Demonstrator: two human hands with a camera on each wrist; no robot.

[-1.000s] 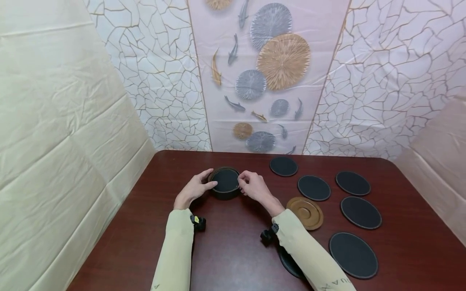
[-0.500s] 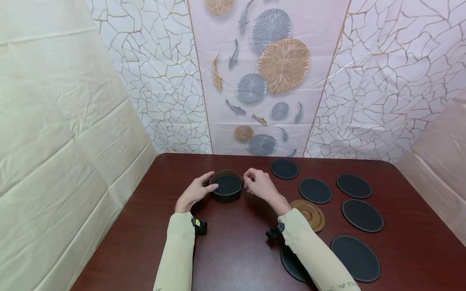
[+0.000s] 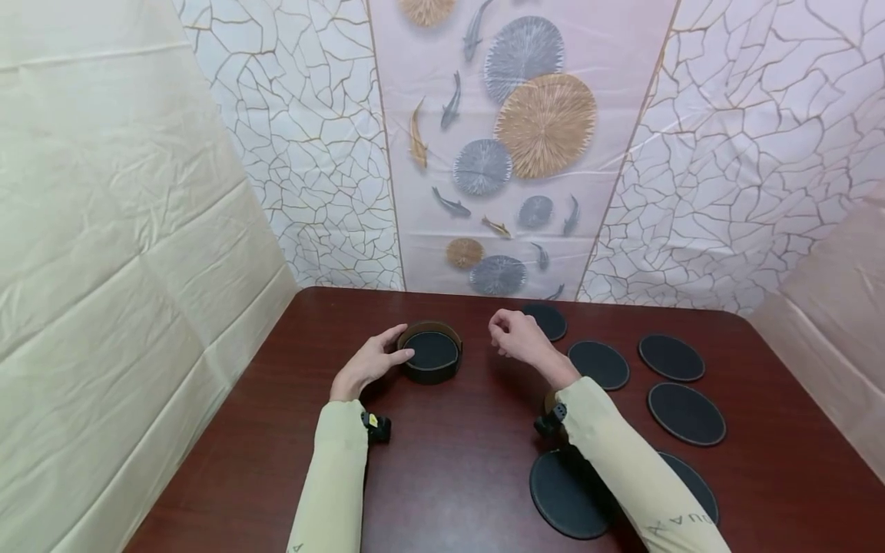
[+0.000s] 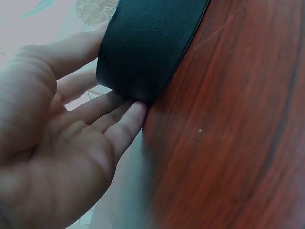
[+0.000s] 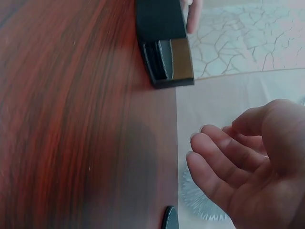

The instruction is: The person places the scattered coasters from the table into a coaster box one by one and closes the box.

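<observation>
My left hand [image 3: 366, 361] touches the left side of the round holder [image 3: 430, 352], which sits on the table [image 3: 442, 461] near its far edge, with a black mat [image 3: 432, 349] inside. My right hand [image 3: 520, 336] hangs just right of the holder, fingers loosely curled and holding nothing. More mats [image 3: 598, 363] lie to the right.

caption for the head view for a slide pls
Left hand steadies a round coaster holder; right hand hovers empty near loose coasters.
</observation>
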